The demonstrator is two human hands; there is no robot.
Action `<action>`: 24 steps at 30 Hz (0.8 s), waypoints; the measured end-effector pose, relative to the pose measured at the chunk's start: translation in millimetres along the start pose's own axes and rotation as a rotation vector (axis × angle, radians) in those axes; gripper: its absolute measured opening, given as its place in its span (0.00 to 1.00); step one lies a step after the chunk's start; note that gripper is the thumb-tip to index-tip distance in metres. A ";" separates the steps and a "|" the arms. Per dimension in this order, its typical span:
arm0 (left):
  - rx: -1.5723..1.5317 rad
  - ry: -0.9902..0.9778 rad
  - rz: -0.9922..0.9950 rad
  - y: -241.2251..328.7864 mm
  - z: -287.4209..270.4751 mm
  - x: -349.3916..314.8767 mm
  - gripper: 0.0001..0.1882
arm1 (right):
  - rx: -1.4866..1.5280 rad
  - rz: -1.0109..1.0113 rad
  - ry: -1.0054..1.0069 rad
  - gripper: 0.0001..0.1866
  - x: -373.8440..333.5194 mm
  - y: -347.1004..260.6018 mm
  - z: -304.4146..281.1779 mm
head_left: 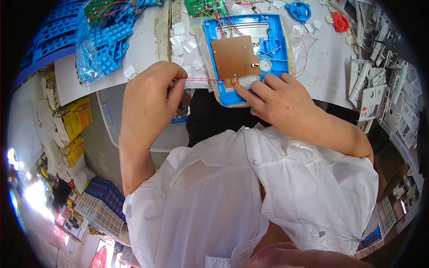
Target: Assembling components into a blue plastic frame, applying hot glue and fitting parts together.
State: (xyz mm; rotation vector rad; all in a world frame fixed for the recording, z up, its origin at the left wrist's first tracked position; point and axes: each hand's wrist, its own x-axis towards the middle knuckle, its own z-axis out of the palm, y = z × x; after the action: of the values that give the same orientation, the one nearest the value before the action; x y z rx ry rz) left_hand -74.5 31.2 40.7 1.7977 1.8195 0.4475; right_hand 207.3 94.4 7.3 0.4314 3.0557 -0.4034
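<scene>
A blue plastic housing (281,62) lies open side up at the table's front edge. Inside it rests a brown circuit board (234,56), with a smaller brown piece (232,83) at its lower edge. My left hand (152,91) pinches the end of a thin red wire pair (201,79), which runs taut to that smaller piece. My right hand (281,96) lies over the housing's near right edge, its index fingertip pressed on the small piece. The other right fingers curl on the rim; what is under them is hidden.
Blue plastic parts (107,49) in clear bags lie at the left. A green circuit board (203,6) with wires sits behind the housing. White paper bits (178,42) are scattered beside it. A red plastic ring (340,22) and piled white parts (393,80) are at the right.
</scene>
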 end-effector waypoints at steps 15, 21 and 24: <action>-0.977 -0.186 -0.166 9.1 4.7 -1.0 0.11 | 0.157 0.046 0.070 0.26 5.2 2.6 -2.1; -1.142 -0.156 -0.200 19.2 23.8 2.2 0.11 | 0.068 0.098 0.116 0.23 4.1 -9.8 10.1; -1.066 -0.148 -0.155 24.8 35.4 3.6 0.11 | 0.039 0.094 0.127 0.21 3.6 -12.1 13.8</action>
State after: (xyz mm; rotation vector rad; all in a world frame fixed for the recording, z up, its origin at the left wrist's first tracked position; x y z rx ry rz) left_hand -33.6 31.4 26.4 0.9071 1.1997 0.9565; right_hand 200.4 80.5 -3.1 0.6227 3.1381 -0.4484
